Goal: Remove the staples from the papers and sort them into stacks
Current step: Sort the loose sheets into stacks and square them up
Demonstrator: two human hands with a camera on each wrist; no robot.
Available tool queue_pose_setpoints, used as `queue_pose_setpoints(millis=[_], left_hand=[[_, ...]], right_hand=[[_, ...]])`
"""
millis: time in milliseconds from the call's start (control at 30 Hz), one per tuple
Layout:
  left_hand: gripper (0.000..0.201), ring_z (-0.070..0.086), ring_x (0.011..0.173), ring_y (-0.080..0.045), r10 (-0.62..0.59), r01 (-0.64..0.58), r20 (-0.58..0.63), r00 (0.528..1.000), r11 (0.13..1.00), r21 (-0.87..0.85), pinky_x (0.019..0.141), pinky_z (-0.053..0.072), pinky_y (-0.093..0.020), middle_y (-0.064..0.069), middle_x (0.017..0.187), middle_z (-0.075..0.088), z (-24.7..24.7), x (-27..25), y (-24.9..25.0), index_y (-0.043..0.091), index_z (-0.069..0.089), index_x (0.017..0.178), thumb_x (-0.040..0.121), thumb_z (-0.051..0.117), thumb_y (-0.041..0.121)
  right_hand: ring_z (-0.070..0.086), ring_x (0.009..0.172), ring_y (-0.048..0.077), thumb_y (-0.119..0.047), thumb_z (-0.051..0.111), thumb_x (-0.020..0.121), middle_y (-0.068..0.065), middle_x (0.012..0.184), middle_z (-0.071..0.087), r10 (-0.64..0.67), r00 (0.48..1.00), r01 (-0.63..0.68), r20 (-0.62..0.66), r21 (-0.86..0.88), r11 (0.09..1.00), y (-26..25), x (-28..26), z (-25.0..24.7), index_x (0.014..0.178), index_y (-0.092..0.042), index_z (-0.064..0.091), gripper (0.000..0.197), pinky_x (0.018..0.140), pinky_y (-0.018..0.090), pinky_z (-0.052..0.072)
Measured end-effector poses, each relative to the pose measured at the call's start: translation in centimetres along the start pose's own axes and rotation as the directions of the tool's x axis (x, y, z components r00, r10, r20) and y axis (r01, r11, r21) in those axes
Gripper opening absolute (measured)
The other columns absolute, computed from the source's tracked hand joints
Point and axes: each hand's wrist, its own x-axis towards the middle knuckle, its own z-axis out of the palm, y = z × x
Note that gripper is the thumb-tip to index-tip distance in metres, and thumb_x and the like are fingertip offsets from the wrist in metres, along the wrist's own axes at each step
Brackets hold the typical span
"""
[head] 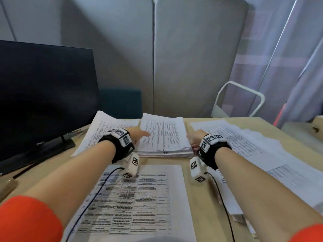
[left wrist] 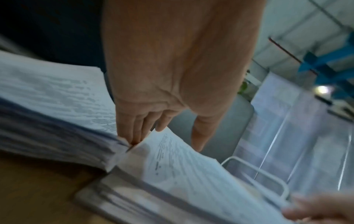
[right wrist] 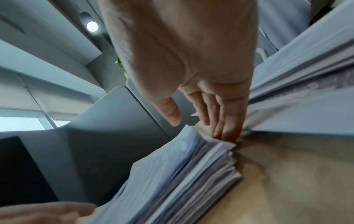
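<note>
The left hand lay with straight fingers against the left edge of the thick middle stack of white printed papers, thumb held apart and gripping nothing; only the left wrist view showed the fingertips slipped between that stack and the neighbouring stack of printed sheets on the left. The right hand was likewise flat and relaxed, its fingers touching the stack's right edge near the front corner, a contact which the head view hid behind the black wrist strap. The right wrist view alone showed the ragged, uneven sheet edges. The middle stack sat at the far centre of the light wooden table, with a single printed table sheet nearer the person, loose overlapping white sheets to the right and a black monitor at the left.
</note>
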Motion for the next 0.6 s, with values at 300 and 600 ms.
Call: queue_pose_setpoints(millis=[300,600], left_hand=[[0.024,0.058,0.09,-0.023,-0.013,-0.038,0.086,0.996,0.827,0.561,0.074,0.044,-0.029,-0.008,0.098,0.062,2.1,0.5,1.1,0.006,0.064,0.101,0.087,0.068,0.026],[0.027,0.058,0.091,-0.023,0.003,-0.048,0.085,0.996,0.839,0.542,0.076,0.044,-0.029,-0.008,0.101,0.064,2.3,0.9,0.5,0.003,0.065,0.103,0.088,0.067,0.026]], right_hand=[[0.053,0.048,0.016,-0.024,0.062,0.091,0.005,0.069,0.052,0.076,0.983,-0.116,0.167,0.248,0.962,0.2,0.6,-0.1,0.091,-0.006,0.053,0.02,0.045,0.021,0.04],[0.058,0.051,0.02,-0.022,0.063,0.084,0.009,0.08,0.057,0.024,0.984,-0.107,0.178,0.477,0.872,-0.4,1.2,1.3,0.091,-0.006,0.053,0.021,0.045,0.02,0.042]])
